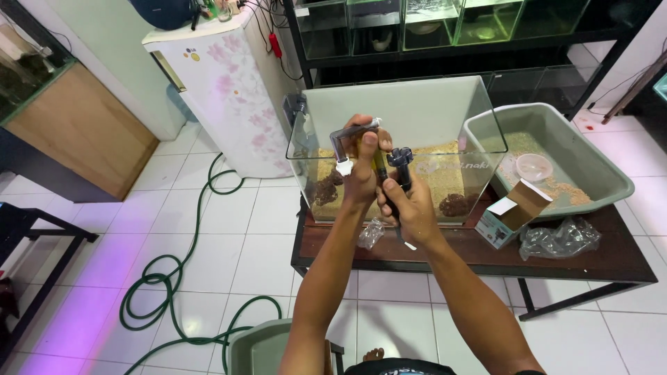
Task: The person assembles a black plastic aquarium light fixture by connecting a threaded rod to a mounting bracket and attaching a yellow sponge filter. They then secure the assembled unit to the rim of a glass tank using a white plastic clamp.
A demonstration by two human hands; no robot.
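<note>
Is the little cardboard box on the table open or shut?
Open. The small cardboard box lies on its side on the dark table, its brown flap folded back so the inside shows. Whether anything is inside, I cannot tell.

White tiled floor (229,236), dark table (611,257)

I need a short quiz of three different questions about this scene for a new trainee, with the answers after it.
1. True or false: both hands are held over the glass tank.
2. What lies inside the grey plastic tub? A) a coiled hose B) a small clear bowl C) a cardboard box
3. Fill in: the green hose lies on the white tiled ____.

Key
1. True: the left hand holds a grey bent pipe, and the right hand holds a black part.
2. B: a small clear bowl lies on the sandy gravel.
3. floor.
</note>
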